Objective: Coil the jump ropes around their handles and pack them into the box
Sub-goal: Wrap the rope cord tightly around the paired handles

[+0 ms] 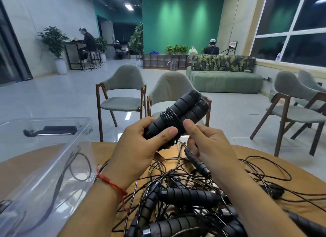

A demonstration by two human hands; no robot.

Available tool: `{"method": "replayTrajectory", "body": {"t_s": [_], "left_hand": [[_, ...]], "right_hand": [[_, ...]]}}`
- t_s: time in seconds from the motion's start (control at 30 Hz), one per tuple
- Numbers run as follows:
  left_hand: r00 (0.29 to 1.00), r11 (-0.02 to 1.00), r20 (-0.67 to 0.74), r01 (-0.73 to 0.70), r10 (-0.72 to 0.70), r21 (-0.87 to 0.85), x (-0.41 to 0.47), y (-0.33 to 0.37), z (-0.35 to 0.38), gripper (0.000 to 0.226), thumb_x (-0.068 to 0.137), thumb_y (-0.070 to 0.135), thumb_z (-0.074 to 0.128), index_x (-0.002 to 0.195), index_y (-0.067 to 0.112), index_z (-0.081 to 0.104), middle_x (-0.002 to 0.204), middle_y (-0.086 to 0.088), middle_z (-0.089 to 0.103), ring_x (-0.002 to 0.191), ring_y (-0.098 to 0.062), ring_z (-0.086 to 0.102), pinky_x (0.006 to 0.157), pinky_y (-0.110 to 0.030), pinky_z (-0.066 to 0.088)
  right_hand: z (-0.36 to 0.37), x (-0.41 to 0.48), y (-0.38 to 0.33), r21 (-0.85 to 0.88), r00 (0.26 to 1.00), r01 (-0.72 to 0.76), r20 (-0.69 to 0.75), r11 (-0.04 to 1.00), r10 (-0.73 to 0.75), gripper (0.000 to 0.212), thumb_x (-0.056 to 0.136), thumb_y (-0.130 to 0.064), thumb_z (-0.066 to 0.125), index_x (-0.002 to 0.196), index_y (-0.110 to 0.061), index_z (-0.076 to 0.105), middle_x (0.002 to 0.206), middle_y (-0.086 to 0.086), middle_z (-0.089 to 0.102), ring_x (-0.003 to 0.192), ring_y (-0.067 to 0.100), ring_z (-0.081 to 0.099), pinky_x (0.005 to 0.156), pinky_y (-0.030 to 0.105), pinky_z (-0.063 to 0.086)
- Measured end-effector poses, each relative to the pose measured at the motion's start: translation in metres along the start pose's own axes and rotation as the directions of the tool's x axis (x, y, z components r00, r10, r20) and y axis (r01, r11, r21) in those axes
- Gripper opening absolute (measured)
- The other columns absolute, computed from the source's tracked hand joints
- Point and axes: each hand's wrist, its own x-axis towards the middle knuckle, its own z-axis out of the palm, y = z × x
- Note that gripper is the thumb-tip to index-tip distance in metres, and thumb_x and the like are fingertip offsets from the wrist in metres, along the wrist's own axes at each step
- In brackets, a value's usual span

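Note:
My left hand (141,146) grips a pair of black foam jump-rope handles (183,109) held side by side above the table, pointing up and away to the right. Thin black rope (170,116) is wound several turns around their middle. My right hand (208,145) is just right of the bundle, its thumb up beside the coil and its fingers curled around the loose rope below. A tangle of other jump ropes (187,196) with black handles lies on the round wooden table (53,155) under my hands. The clear plastic box (58,148) stands at left with some rope inside.
Two grey chairs with wooden legs (123,95) stand across the table, and more chairs (292,102) are at right. A green sofa (225,79) sits further back. Loose rope loops (264,168) spread toward the table's right edge. People sit at distant tables.

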Motion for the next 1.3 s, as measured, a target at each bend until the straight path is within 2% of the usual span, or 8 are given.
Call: {"method": "replayTrajectory", "body": {"t_s": [0.17,0.33,0.5,0.63,0.87,0.97,1.1,1.3], "left_hand": [[0.992,0.961,-0.093,-0.061,0.089,0.270,0.000,-0.012,0.005,0.032,0.082,0.059,0.076,0.103,0.038,0.066,0.087,0.008,0.067,0.076,-0.012,0.074,0.060,-0.033,0.065],[0.946,0.830,-0.099,-0.217,0.308,0.514,0.002,-0.020,0.004,0.038,0.081,0.056,0.081,0.105,0.037,0.058,0.091,0.017,0.061,0.091,-0.001,0.061,0.074,-0.015,0.054],[0.886,0.720,-0.009,-0.370,0.463,0.587,0.006,-0.026,0.000,0.043,0.080,0.036,0.090,0.111,0.028,0.060,0.105,0.011,0.059,0.090,-0.006,0.056,0.075,-0.025,0.057],[0.851,0.609,0.091,-0.441,0.517,0.660,0.007,-0.033,0.001,0.051,0.082,0.020,0.091,0.122,0.024,0.060,0.119,0.004,0.059,0.101,-0.009,0.056,0.084,-0.025,0.060],[0.993,0.994,-0.077,-0.081,0.087,0.077,-0.002,-0.008,-0.001,0.039,0.094,0.072,0.055,0.112,0.040,0.067,0.108,0.013,0.072,0.092,-0.015,0.074,0.075,-0.044,0.064],[0.954,0.942,0.161,0.281,-0.253,-0.186,0.000,0.008,-0.005,0.069,0.097,0.078,0.038,0.106,0.021,0.076,0.091,-0.013,0.076,0.068,-0.028,0.068,0.057,-0.038,0.052],[0.826,0.893,0.524,0.379,-0.208,-0.243,-0.002,0.008,-0.013,0.059,0.089,0.073,0.066,0.116,0.022,0.076,0.082,-0.018,0.071,0.052,-0.016,0.063,0.041,-0.021,0.047],[0.919,0.942,0.363,0.245,-0.151,-0.230,-0.001,0.004,-0.006,0.055,0.089,0.045,0.080,0.127,0.010,0.063,0.101,-0.015,0.077,0.076,-0.024,0.074,0.052,-0.026,0.057]], "right_hand": [[0.000,-0.001,0.000,-0.198,0.997,-0.061,-0.060,0.978,0.050,0.063,0.105,-0.059,0.052,0.051,-0.029,0.066,0.052,0.000,0.053,0.044,0.010,0.045,0.046,0.014,0.038],[0.000,0.001,0.001,-0.172,0.990,-0.139,-0.014,0.975,0.139,0.056,0.108,-0.057,0.050,0.067,-0.031,0.077,0.054,0.001,0.053,0.051,0.013,0.045,0.059,0.029,0.038],[-0.003,0.002,0.003,0.124,0.956,-0.256,0.177,0.959,0.233,0.069,0.088,-0.082,0.056,0.124,-0.025,0.071,0.070,-0.002,0.044,0.055,0.012,0.033,0.060,0.031,0.034],[-0.001,0.003,0.004,0.188,0.963,-0.268,0.090,0.945,0.256,0.064,0.086,-0.075,0.064,0.124,-0.023,0.071,0.063,-0.004,0.037,0.050,0.011,0.031,0.056,0.030,0.034],[-0.005,0.001,0.001,0.307,0.993,-0.120,0.048,0.944,0.111,0.051,0.090,-0.064,0.070,0.107,-0.016,0.072,0.063,-0.005,0.037,0.053,0.009,0.032,0.059,0.031,0.030],[-0.003,-0.002,0.001,0.311,0.992,-0.078,0.114,0.947,0.044,0.040,0.091,-0.059,0.067,0.097,-0.020,0.072,0.062,-0.007,0.042,0.051,0.007,0.035,0.056,0.027,0.033],[-0.001,-0.005,0.001,0.218,0.985,0.009,0.169,0.976,-0.047,0.033,0.084,-0.066,0.063,0.073,-0.036,0.073,0.060,-0.012,0.044,0.052,0.005,0.039,0.058,0.025,0.036],[-0.005,-0.002,-0.001,0.119,0.992,0.030,0.116,0.992,-0.044,0.036,0.097,-0.069,0.060,0.081,-0.040,0.076,0.064,-0.008,0.044,0.056,0.010,0.040,0.058,0.027,0.037]]}}
